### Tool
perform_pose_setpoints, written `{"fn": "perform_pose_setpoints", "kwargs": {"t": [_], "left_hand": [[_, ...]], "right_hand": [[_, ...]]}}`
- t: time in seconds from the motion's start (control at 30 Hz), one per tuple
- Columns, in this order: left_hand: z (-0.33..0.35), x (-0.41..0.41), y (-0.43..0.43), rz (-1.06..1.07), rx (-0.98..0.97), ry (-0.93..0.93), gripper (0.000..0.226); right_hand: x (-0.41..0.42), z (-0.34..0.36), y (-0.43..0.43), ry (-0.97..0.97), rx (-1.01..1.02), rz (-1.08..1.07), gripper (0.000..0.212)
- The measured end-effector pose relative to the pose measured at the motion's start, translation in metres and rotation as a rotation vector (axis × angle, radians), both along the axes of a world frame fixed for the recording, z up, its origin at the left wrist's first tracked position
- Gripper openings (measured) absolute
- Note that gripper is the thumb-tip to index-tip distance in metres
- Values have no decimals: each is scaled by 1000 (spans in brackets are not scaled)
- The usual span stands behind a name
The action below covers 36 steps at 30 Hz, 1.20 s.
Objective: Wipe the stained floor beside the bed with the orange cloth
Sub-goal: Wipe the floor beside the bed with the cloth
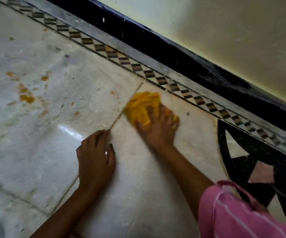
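Right hand (157, 127) presses orange cloth (142, 107) near patterned border (156, 76).

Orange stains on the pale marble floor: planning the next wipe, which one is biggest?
The blotch far left of the orange cloth; the other orange spots are smaller specks.

Open floor (36, 134) lies left (stained); the wall (224, 40) blocks the right.
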State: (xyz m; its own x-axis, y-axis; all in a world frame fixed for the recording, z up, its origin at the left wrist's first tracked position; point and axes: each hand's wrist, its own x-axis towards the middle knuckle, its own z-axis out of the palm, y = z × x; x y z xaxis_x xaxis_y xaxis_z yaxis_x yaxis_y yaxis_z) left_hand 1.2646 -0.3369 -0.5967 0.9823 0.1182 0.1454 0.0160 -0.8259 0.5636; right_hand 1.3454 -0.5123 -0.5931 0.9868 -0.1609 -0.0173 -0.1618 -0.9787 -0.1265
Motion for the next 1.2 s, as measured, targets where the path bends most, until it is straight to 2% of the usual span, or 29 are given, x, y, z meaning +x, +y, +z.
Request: {"fn": "perform_pose_setpoints", "kwargs": {"t": [0.1,0.2,0.27,0.33,0.43,0.5,0.6,0.7,0.8,0.87,0.9,0.97,1.03,1.1,1.2], "left_hand": [[9,9,-6,79,-118,21,47],[9,11,-4,6,-47,22,48],[6,11,2,-43,2,30,52],[5,12,5,-51,4,37,53],[6,11,4,-36,-9,46,50],[5,12,5,-17,-37,39,45],[5,15,13,48,-138,19,43],[7,12,20,127,-232,-18,46],[11,10,30,100,-201,-35,48],[8,7,43,59,-115,-18,44],[6,5,49,36,-64,9,43],[6,-2,61,20,29,49,43],[10,-12,71,28,103,54,42],[15,-22,77,16,177,48,44],[15,-34,91,2,261,66,46]], "right_hand": [[-84,-3,-22,-89,11,416,71],[-141,1,-124,-74,11,655,70],[-135,11,-183,-13,-41,542,72],[-92,12,-202,33,-57,216,75],[-2,10,-155,33,-62,-171,81],[40,8,-98,60,-41,-161,78],[31,1,-13,4,-25,133,78],[-49,-3,16,-63,32,439,74],[-120,0,-48,-15,19,752,75],[-125,4,-117,0,-39,882,74],[-117,7,-145,18,-69,852,74],[-79,14,-168,70,-103,621,77],[-22,15,-139,51,-78,303,85],[35,16,-79,45,-50,103,87],[82,11,34,67,-30,159,75]]}}
